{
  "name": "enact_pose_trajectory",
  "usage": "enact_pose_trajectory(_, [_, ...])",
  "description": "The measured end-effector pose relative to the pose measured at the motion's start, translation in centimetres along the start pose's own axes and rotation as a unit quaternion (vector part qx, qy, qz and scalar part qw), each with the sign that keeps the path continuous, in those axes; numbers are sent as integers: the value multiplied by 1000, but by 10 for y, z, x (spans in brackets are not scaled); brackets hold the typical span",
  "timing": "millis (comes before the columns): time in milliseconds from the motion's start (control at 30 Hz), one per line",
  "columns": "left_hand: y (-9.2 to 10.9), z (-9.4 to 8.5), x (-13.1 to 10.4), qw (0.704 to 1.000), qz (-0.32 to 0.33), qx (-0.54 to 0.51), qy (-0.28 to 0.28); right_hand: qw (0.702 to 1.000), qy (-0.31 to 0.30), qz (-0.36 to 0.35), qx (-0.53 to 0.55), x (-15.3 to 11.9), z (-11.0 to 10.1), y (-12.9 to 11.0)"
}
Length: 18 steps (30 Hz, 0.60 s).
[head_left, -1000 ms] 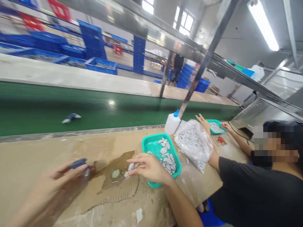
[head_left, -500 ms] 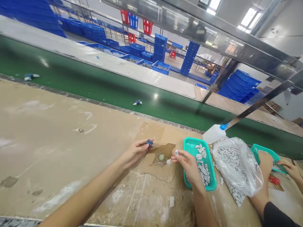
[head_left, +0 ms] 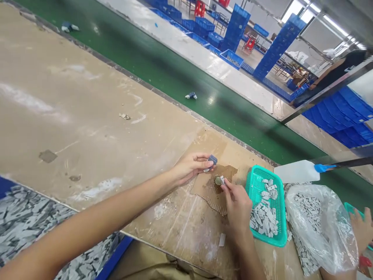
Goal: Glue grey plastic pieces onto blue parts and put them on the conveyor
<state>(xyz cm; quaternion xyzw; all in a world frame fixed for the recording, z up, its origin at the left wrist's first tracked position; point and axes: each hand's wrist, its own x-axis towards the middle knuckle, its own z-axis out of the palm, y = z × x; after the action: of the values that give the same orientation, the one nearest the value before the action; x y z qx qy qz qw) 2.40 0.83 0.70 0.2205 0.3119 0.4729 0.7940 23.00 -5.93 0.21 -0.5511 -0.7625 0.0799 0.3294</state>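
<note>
In my left hand, a small dark blue-grey plastic piece is pinched between thumb and fingers, just above the cardboard. My right hand is closed on a small white piece, held at the edge of a small round cap-like dish; whether the two touch I cannot tell. The dish sits on a torn cardboard sheet with a dark wet-looking stain around it.
Right of my right hand stands a green basket holding white pieces. Beyond it are a plastic bag of pieces, a white bottle and a co-worker's hand. A green conveyor belt runs behind; a blue bin is lower left.
The camera view has tilted and dropped. My right hand has moved left with the white piece, from beside the round dish to its edge. My left hand still holds the blue-grey piece.
</note>
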Motion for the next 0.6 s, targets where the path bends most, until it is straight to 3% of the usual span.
enact_pose_trajectory(267, [1,0,-1,1000,15,-17,4,984,5,-133,-121,-2,6,7])
enact_pose_trajectory(600, [-1,2,-4,1000,1,-18,-26,975,-29,-141,-169,-2,7,5])
